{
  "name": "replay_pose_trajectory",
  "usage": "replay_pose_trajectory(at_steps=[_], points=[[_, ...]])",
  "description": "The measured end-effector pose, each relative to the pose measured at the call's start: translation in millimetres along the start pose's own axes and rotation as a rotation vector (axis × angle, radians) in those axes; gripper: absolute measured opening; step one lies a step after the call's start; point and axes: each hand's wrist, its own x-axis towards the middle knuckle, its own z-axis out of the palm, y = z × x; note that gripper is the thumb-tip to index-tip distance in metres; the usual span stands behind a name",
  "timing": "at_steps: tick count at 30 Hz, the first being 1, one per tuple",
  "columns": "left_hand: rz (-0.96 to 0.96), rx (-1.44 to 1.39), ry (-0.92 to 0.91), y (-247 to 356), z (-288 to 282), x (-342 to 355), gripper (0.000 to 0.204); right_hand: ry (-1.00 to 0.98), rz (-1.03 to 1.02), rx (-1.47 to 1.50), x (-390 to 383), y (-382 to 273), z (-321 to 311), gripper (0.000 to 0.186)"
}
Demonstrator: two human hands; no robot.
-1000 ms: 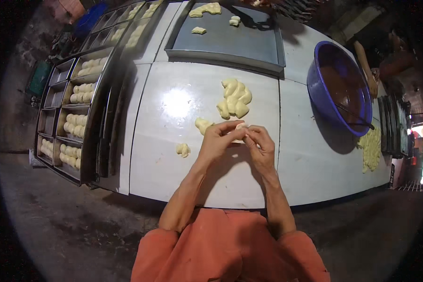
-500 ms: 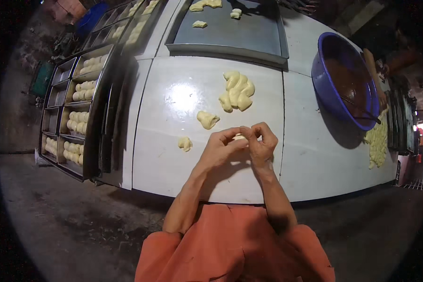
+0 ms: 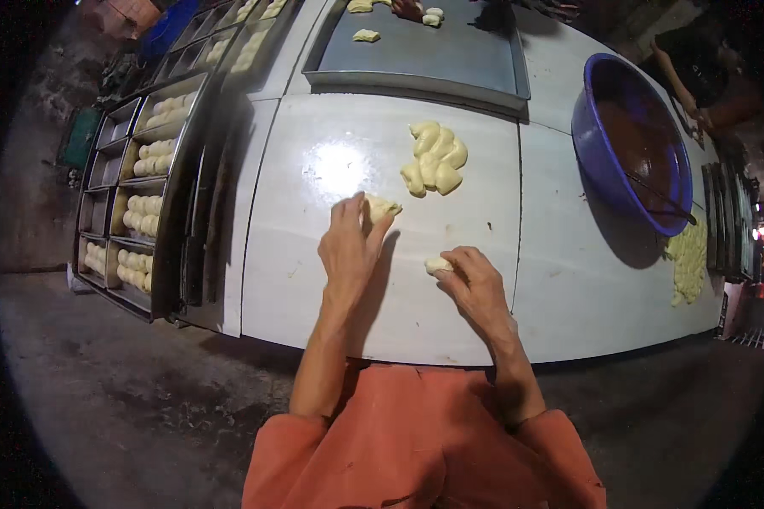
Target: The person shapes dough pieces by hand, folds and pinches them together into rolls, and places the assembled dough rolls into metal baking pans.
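On the white tabletop, my left hand (image 3: 348, 242) has its thumb and fingers around a pale yellow dough piece (image 3: 384, 207); part of that piece is hidden behind the fingers. My right hand (image 3: 477, 284), nearer the front edge, pinches a small dough lump (image 3: 438, 265) between thumb and fingertips. Beyond both hands lies a larger, folded mound of dough (image 3: 435, 159), touched by neither.
Metal pans (image 3: 148, 199) with rows of dough balls stand at left. A shallow grey tray (image 3: 416, 83) with dough bits is at the far side. At right are a purple basin (image 3: 590, 140) of brown contents, a dough sheet (image 3: 688, 263) and another person's arm (image 3: 672, 81).
My hands have moved apart: the left went forward and left to the dough piece, the right slightly back with a small lump. The small piece at left no longer shows.
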Motion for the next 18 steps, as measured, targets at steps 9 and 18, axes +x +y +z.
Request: replay_pose_trajectory(at_steps=[9, 18], points=[[-0.245, -0.550, -0.464, 25.9, -15.1, 28.5, 0.033, 0.123, 0.164, 0.370, 42.9, -14.2, 3.9, 0.037], [-0.313, -0.865, -0.777, 57.1, -15.7, 22.8, 0.036, 0.115, 0.136, 0.778, 39.5, 5.1, -21.5, 0.025]])
